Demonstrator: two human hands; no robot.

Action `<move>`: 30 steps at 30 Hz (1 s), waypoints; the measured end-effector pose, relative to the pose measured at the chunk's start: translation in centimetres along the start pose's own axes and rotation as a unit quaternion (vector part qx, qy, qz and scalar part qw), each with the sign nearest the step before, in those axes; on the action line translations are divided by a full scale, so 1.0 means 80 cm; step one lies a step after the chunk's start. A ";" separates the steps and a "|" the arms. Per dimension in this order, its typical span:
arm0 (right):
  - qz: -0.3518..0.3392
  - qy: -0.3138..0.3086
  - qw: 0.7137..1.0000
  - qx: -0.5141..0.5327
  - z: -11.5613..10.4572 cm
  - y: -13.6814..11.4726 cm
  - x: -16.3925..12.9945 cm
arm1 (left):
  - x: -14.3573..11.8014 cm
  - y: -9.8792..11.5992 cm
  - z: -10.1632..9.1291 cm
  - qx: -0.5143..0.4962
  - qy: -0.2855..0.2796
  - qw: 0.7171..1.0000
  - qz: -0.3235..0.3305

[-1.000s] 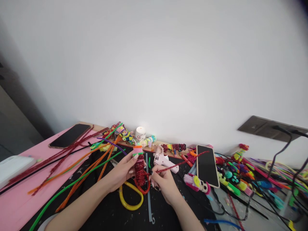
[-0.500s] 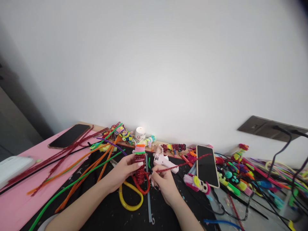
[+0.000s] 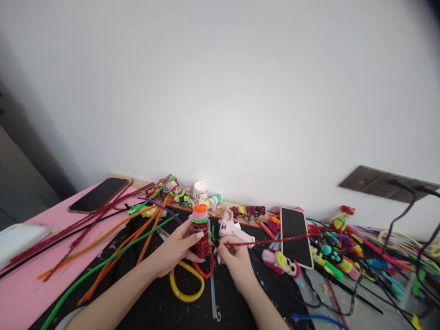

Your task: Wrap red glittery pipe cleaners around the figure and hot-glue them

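- Head view, lower centre of the frame: the left hand (image 3: 180, 247) is closed around a small upright roll (image 3: 200, 231) wound in glittery red pipe cleaner, with pink, green and orange bands at its top.
- The right hand (image 3: 233, 259) pinches a red glitter pipe cleaner (image 3: 271, 240) close to the roll; its free length runs rightward across a phone (image 3: 295, 237) lying face up.
- A yellow loop (image 3: 185, 285) and a red loop (image 3: 206, 271) lie on the black mat (image 3: 151, 298) just under both hands; a pink glue gun (image 3: 232, 229) rests just behind the right hand.
- Long orange and green stems (image 3: 113, 256) fan toward the left; a second phone (image 3: 98, 194) sits on the pink sheet (image 3: 20, 293) at the left edge.
- Judged risk: the long free end could sweep the phone or snag the tangled pieces at the right if it swings.
- Judged risk: a slack pinch would let the winding spring loose, and the glue gun's tip sits near the fingers; whether it is hot cannot be told.
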State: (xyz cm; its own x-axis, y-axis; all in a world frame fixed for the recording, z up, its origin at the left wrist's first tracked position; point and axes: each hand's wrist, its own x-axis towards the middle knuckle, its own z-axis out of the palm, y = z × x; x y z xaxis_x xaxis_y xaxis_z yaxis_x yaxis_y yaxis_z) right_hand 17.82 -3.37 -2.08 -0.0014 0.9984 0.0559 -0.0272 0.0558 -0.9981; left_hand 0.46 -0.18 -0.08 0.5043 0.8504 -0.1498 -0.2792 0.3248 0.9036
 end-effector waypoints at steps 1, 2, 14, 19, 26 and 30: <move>-0.007 0.002 1.000 -0.003 0.000 0.000 0.000 | 0.000 0.000 0.001 0.000 -0.001 1.000 -0.003; -0.013 0.003 1.000 -0.006 0.000 0.000 0.000 | 0.000 0.000 0.001 0.001 -0.002 1.000 -0.005; -0.030 0.014 0.999 -0.029 -0.002 -0.001 0.002 | -0.001 0.006 0.003 -0.010 -0.047 0.999 -0.019; -0.027 0.018 0.999 -0.024 -0.003 0.001 0.002 | -0.001 0.005 0.000 -0.008 -0.056 0.998 -0.016; -0.035 0.014 0.999 -0.033 -0.005 0.006 0.002 | 0.000 0.003 -0.001 -0.001 -0.057 0.998 -0.021; -0.031 0.017 0.999 -0.031 -0.004 0.002 0.002 | -0.001 0.004 -0.001 0.005 -0.058 0.998 -0.020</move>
State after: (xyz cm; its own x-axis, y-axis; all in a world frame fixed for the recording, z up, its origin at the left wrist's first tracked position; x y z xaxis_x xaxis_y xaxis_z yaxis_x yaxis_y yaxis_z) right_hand 18.14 -3.19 -2.26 0.0317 0.9924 0.1187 0.0349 0.1175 -0.9925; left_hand 0.30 -0.08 0.18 0.6061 0.7832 -0.1387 -0.2489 0.3524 0.9021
